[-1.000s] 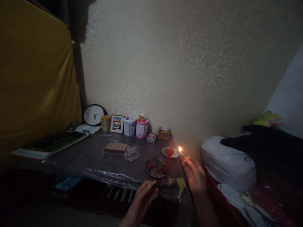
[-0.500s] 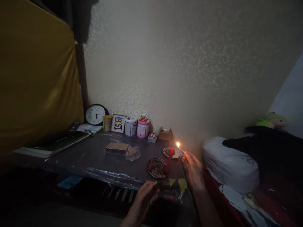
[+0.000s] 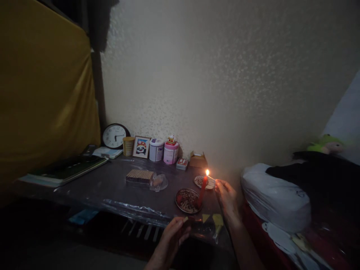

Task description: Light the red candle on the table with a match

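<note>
Right grip (image 3: pixel 226 195) pinching lit match (image 3: pixel 210 177) at red candle (image 3: pixel 201 191) tip, bench's right edge; left grip (image 3: pixel 171 236) closed on matchbox (image 3: pixel 187 220).

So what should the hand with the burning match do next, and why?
Probably hold the match steady a moment longer. The right hand has its flame right at the tip of the red candle, which stands leaning in the small dish. Whether the wick burns by itself cannot be told. The left hand holds something small, likely the matchbox.
</note>
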Demonstrator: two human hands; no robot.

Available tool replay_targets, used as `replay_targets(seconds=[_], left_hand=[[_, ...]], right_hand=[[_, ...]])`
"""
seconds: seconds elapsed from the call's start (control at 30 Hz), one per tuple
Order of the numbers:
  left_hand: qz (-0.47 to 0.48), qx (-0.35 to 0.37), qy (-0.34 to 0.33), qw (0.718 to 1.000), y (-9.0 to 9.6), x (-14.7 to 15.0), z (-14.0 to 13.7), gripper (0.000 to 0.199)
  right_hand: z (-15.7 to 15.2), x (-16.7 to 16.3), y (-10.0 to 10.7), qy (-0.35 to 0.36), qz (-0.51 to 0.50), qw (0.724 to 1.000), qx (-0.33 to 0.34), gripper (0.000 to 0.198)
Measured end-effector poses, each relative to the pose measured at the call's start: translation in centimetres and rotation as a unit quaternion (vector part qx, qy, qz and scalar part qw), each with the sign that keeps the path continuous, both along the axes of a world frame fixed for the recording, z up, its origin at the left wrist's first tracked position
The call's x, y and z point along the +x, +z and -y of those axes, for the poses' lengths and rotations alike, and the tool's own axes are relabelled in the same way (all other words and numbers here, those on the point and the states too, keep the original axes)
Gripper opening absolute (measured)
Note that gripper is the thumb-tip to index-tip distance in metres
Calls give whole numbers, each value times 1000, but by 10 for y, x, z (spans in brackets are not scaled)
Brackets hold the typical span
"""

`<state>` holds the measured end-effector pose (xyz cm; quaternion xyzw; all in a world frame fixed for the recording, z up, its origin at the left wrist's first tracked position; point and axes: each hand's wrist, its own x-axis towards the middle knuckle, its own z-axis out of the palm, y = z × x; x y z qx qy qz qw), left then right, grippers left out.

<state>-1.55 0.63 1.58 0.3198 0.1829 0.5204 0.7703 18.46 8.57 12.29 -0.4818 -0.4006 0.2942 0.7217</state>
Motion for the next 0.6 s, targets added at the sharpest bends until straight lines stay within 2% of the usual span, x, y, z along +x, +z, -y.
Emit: replay_targets(seconds=[0.6], left_hand=[[21, -31, 25, 999, -1, 3, 0, 17]], right_hand=[[-5, 0, -1, -13, 29, 999, 3, 21]])
